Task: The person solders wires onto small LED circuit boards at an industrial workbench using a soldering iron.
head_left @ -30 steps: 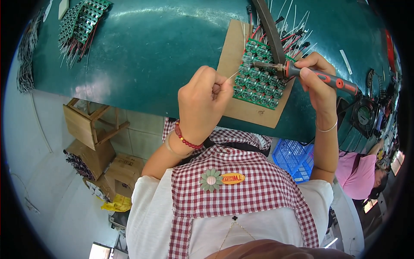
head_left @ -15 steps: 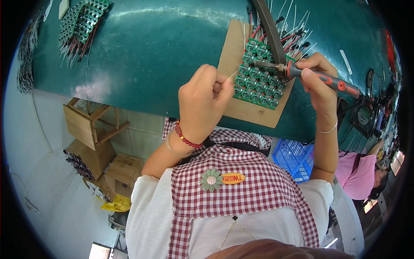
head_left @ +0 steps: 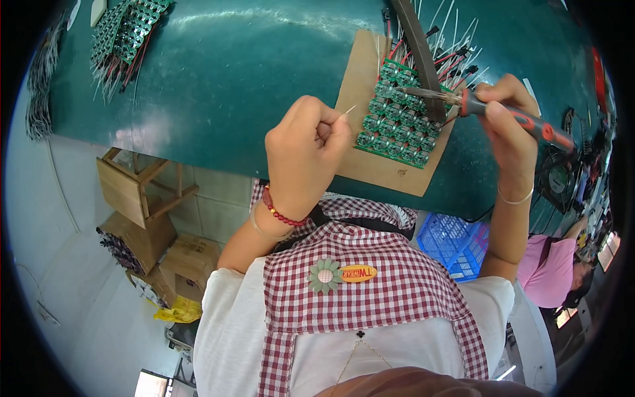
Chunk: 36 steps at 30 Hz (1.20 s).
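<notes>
My left hand (head_left: 305, 149) is closed in a pinch on a thin pale solder wire (head_left: 351, 109), whose end sticks out toward the boards without touching them. In my right hand (head_left: 512, 129) is a soldering iron (head_left: 529, 126) with a grey and red handle; its tip points left over the upper rows of a green circuit board panel (head_left: 397, 129). I cannot tell whether the tip touches the panel. Underneath lies a sheet of brown cardboard (head_left: 403, 180). A dark flat bar (head_left: 418, 49) rests across the panel's right part, and red, white and black wires (head_left: 456, 59) spread behind it.
More circuit boards with wires (head_left: 129, 33) lie at the table's far left, beside a hanging wire bundle (head_left: 41, 86). A small black fan (head_left: 557, 177) stands at the right. Below the table edge are a blue basket (head_left: 456, 241), a wooden stool (head_left: 126, 192) and cardboard boxes (head_left: 188, 264). Another person (head_left: 546, 271) sits at right.
My right hand has moved right with the soldering iron, its tip shifting slightly right and up. My left hand has drawn back left, taking the solder wire away from the panel.
</notes>
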{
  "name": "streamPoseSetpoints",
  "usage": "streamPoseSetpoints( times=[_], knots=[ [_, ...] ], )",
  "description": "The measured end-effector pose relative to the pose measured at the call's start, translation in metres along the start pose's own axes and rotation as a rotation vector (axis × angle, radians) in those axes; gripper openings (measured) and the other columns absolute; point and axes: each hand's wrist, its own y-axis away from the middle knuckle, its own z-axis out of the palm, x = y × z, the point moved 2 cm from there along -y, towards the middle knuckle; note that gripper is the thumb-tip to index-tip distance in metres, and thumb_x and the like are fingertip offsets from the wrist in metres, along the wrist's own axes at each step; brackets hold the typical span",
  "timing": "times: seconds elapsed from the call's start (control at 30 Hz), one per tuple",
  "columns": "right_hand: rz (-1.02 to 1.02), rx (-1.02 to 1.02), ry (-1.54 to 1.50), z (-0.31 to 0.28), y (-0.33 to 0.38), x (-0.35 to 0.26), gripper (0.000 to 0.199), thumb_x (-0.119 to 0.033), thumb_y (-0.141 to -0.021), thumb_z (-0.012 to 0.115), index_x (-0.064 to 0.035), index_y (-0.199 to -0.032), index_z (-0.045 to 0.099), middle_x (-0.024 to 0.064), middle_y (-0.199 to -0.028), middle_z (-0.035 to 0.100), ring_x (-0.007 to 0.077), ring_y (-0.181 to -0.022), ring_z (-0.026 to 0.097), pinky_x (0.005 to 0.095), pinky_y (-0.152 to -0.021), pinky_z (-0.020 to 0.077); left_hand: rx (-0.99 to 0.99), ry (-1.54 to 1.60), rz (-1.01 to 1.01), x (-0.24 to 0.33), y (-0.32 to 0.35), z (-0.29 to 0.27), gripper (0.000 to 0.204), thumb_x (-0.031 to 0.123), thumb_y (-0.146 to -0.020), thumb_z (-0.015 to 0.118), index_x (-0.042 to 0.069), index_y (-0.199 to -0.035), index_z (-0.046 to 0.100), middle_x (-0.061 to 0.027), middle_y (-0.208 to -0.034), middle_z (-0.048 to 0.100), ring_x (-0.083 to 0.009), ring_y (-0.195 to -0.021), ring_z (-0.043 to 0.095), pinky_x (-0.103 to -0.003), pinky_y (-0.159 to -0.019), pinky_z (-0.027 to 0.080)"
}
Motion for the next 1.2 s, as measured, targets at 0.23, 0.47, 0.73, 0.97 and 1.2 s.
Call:
streamPoseSetpoints(
  times=[0.23, 0.47, 0.73, 0.97, 1.2],
  knots=[
    [-0.093, 0.186, 0.093, 0.022, 0.039, -0.001, 0.014, -0.007, -0.085, 0.065, 0.0021, -0.095, 0.061, 0.0092, -0.079, 0.064, 0.0084, -0.056, 0.057, 0.0205, -0.05, 0.0412, -0.011, 0.0, 0.012, -0.003, -0.001, -0.002, 0.018, -0.002, -0.078, 0.067, 0.002, -0.072, 0.051, -0.0061, -0.069, 0.057, -0.0142, -0.052, 0.056, -0.026, -0.047, 0.044],
    [-0.17, 0.3, 0.2, 0.061, 0.062, 0.03, 0.015, 0.002, -0.082, 0.065, -0.0001, -0.097, 0.062, 0.0091, -0.076, 0.064, 0.0098, -0.059, 0.062, 0.0219, -0.053, 0.0458, -0.003, 0.052, 0.008, -0.005, -0.002, 0.005, 0.016, -0.001, -0.079, 0.068, 0.0, -0.073, 0.053, -0.0048, -0.068, 0.057, -0.0102, -0.054, 0.053, -0.024, -0.048, 0.043],
    [-0.218, 0.327, 0.231, 0.072, 0.064, 0.037, 0.016, 0.004, -0.082, 0.064, -0.0006, -0.097, 0.061, 0.0077, -0.072, 0.063, 0.0095, -0.059, 0.062, 0.0217, -0.054, 0.0461, 0.007, 0.019, 0.057, -0.008, -0.004, 0.007, 0.018, -0.002, -0.077, 0.067, 0.001, -0.072, 0.05, -0.0074, -0.069, 0.057, -0.0162, -0.053, 0.059, -0.028, -0.047, 0.046],
    [-0.216, 0.328, 0.23, 0.078, 0.07, 0.035, 0.015, 0.004, -0.084, 0.062, 0.001, -0.098, 0.059, 0.009, -0.073, 0.062, 0.0107, -0.06, 0.062, 0.0225, -0.053, 0.0459, -0.004, 0.031, 0.07, -0.01, -0.005, 0.011, 0.018, -0.002, -0.077, 0.067, 0.002, -0.072, 0.05, -0.0074, -0.068, 0.057, -0.0175, -0.053, 0.06, -0.029, -0.047, 0.047],
    [-0.232, 0.34, 0.234, 0.082, 0.072, 0.038, 0.017, 0.004, -0.084, 0.063, 0.0014, -0.1, 0.058, 0.0101, -0.075, 0.063, 0.012, -0.06, 0.062, 0.0237, -0.053, 0.0464, 0.004, 0.054, 0.063, -0.011, -0.006, 0.013, 0.015, -0.002, -0.079, 0.068, 0.0, -0.073, 0.055, -0.0052, -0.066, 0.057, -0.0082, -0.053, 0.051, -0.024, -0.048, 0.042]
  ],
)
